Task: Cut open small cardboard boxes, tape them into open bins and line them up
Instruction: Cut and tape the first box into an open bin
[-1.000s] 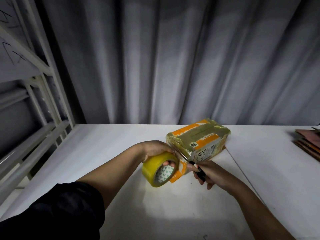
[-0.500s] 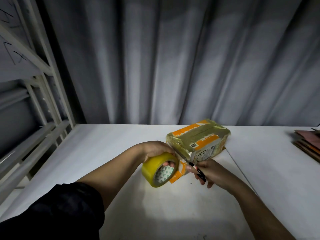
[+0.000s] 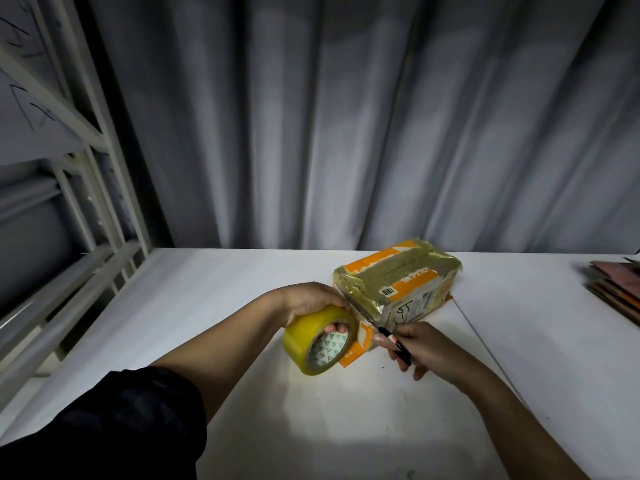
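One box (image 3: 398, 280) in view, heavily taped, orange print, lying on the white surface (image 3: 207, 296) before the grey curtain (image 3: 346, 116). One yellow tape roll (image 3: 320, 339), touching the box's near-left corner; left hand (image 3: 311, 299) has its grip curled through the roll's core. Right hand (image 3: 420, 348), at the box's near end, has its grip pinched on one black-handled cutter (image 3: 393, 342), tip at the taped corner.

Risks, as I judge them: blade points toward the left fingers (image 3: 336, 328), so a slip could nick them. Layered tape may snag and jerk the box. One stack of flat cardboard (image 3: 616, 289) lies well right of the box.
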